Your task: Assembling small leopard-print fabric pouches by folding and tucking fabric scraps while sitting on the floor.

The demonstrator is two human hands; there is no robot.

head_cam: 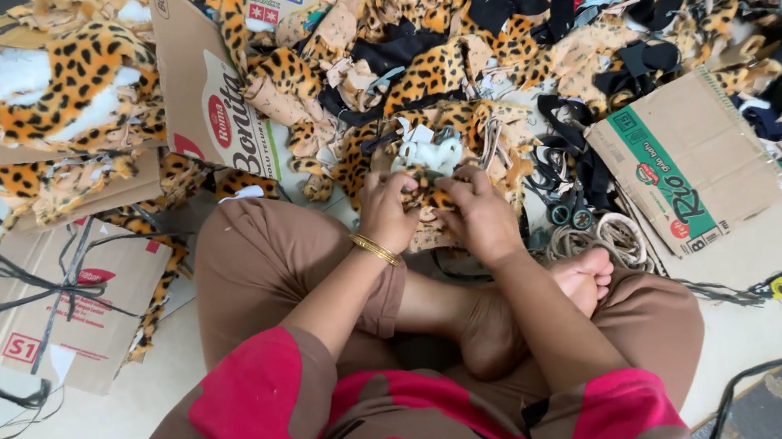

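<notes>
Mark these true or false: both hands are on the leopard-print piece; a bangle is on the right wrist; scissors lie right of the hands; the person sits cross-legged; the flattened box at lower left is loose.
1. Both hands, left hand and right hand, grip the leopard-print piece. True.
2. The bangle is on the right wrist. False: it is on the left wrist.
3. Scissors lie right of the hands. True.
4. The person sits cross-legged. True: a bare foot rests on the opposite leg.
5. The flattened box at lower left is loose. False: black straps cross it.
</notes>
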